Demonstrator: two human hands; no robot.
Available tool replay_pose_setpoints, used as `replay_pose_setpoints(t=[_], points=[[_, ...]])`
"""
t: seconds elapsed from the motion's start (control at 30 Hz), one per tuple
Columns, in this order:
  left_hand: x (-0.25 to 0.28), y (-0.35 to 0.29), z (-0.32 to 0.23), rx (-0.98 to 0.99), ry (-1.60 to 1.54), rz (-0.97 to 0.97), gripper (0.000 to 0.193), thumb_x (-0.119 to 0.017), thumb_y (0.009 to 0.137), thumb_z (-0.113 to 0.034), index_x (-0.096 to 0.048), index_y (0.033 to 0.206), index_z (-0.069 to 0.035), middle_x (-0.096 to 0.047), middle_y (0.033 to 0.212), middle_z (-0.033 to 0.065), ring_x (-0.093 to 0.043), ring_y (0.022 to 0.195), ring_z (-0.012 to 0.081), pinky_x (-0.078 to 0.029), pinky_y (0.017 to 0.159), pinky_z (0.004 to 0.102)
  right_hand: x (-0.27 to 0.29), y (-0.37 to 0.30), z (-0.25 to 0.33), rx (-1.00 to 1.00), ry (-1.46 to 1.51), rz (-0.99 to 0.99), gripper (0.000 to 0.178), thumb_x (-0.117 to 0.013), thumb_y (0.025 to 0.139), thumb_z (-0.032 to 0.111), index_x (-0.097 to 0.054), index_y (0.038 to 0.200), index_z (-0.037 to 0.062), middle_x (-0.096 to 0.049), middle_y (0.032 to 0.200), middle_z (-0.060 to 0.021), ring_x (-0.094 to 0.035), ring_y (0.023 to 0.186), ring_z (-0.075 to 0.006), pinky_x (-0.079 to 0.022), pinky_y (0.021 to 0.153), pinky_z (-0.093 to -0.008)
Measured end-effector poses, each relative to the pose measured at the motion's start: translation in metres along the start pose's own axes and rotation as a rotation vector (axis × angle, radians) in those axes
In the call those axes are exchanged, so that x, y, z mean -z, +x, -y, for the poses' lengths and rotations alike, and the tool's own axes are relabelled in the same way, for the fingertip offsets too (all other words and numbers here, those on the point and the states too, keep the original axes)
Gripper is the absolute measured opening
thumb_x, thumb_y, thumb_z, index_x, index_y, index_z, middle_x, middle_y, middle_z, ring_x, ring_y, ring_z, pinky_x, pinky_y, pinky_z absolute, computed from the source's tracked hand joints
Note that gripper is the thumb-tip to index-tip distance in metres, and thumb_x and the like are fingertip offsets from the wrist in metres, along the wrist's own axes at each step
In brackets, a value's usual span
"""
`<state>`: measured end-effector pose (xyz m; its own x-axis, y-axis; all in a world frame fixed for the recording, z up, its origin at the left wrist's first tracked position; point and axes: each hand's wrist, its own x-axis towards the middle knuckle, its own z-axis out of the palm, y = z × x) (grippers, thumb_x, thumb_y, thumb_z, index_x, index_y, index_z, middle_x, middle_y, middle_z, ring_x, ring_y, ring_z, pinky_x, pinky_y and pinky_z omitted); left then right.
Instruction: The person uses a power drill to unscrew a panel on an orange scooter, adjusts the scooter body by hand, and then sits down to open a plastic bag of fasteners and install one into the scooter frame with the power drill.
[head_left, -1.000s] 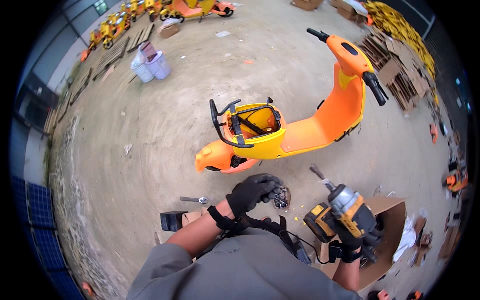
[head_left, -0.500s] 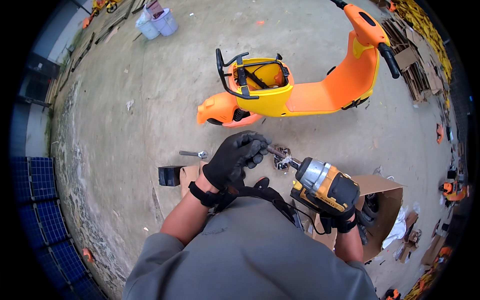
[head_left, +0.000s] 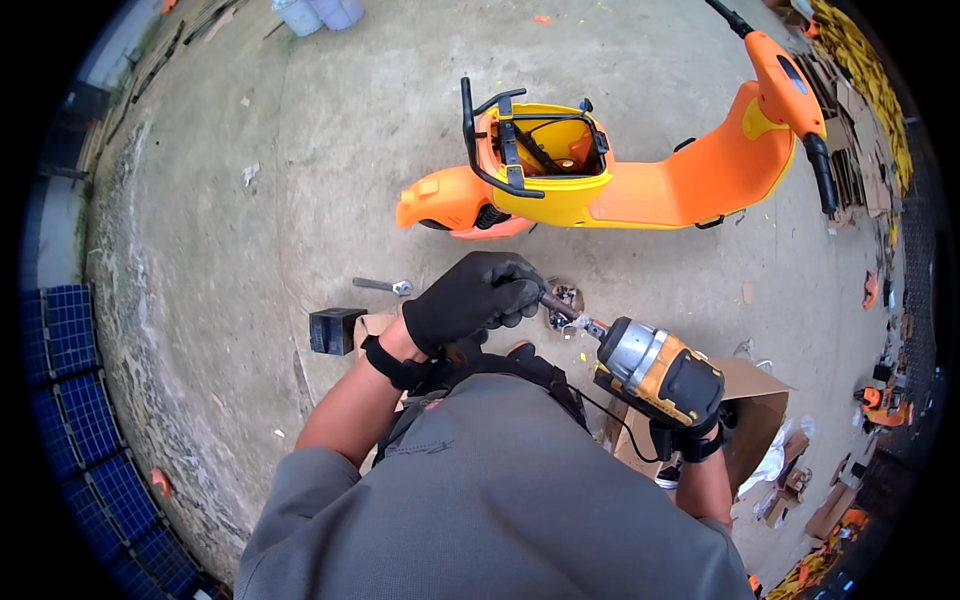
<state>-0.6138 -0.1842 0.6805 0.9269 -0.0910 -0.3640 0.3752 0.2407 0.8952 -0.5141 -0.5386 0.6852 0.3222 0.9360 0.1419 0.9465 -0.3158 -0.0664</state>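
Yellow-silver driver (head_left: pixel 652 368) swung inward, right grip (head_left: pixel 700 428) holding it, left grip (head_left: pixel 472 302) pinching socket (head_left: pixel 558 305)

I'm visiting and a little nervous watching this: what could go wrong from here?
The gloved left hand is right at the tip of the bit on the driver; if that spun, it might snag the hand. The wrench lying on the floor could trip someone.

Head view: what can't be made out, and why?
In the head view:
Left hand: curled fingers hide whether anything is pinched at the socket's tip.
Right hand: mostly hidden behind the power driver, trigger finger included.
Small parts: too small to identify, partly behind the socket.
Bins: cut off by the upper edge.
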Motion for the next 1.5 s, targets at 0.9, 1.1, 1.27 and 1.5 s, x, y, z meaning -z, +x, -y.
replay_pose_setpoints(t=[0.9, 1.1, 1.27, 1.5], points=[[0.088, 0.075, 0.060, -0.010, -0.885, -0.021, 0.028, -0.053, 0.101, -0.022, -0.061, 0.108, 0.003, -0.063, 0.089, 0.0048, -0.053, 0.072, 0.0056, -0.041, 0.057, 0.0164, -0.030, 0.160, 0.022, -0.224, 0.618, 0.351, 0.033, -0.068, 0.083, 0.012, -0.064, 0.115, 0.0073, -0.068, 0.108, -0.0091, -0.065, 0.102, -0.0265, -0.050, 0.091, -0.0370], [0.095, 0.118, 0.073, 0.081, -1.050, -0.104, 0.027, -0.053, 0.101, -0.026, -0.059, 0.108, -0.001, -0.060, 0.089, 0.0006, -0.054, 0.070, 0.0052, -0.042, 0.055, 0.0164, -0.056, 0.184, -0.014, -0.550, 1.155, 0.343, 0.047, -0.074, 0.080, 0.008, -0.058, 0.123, 0.0004, -0.069, 0.110, -0.0116, -0.068, 0.097, -0.0236, -0.052, 0.085, -0.0304], [0.108, 0.171, 0.094, 0.087, -1.044, -0.233, 0.028, -0.052, 0.101, -0.027, -0.058, 0.110, -0.001, -0.060, 0.091, 0.0008, -0.054, 0.071, 0.0064, -0.042, 0.055, 0.0170, -0.082, 0.221, -0.050, -0.388, 0.970, 0.355, 0.040, -0.074, 0.079, 0.011, -0.060, 0.116, 0.0013, -0.068, 0.105, -0.0150, -0.067, 0.096, -0.0303, -0.054, 0.083, -0.0347], [0.121, 0.238, 0.135, 0.172, -1.157, -0.375, 0.024, -0.053, 0.101, -0.023, -0.062, 0.103, -0.001, -0.059, 0.083, 0.0015, -0.051, 0.063, 0.0076, -0.041, 0.053, 0.0178, -0.137, 0.262, -0.110, -0.361, 0.882, 0.508, 0.043, -0.076, 0.074, 0.013, -0.060, 0.113, 0.0049, -0.068, 0.100, -0.0134, -0.067, 0.094, -0.0324, -0.053, 0.083, -0.0364]])
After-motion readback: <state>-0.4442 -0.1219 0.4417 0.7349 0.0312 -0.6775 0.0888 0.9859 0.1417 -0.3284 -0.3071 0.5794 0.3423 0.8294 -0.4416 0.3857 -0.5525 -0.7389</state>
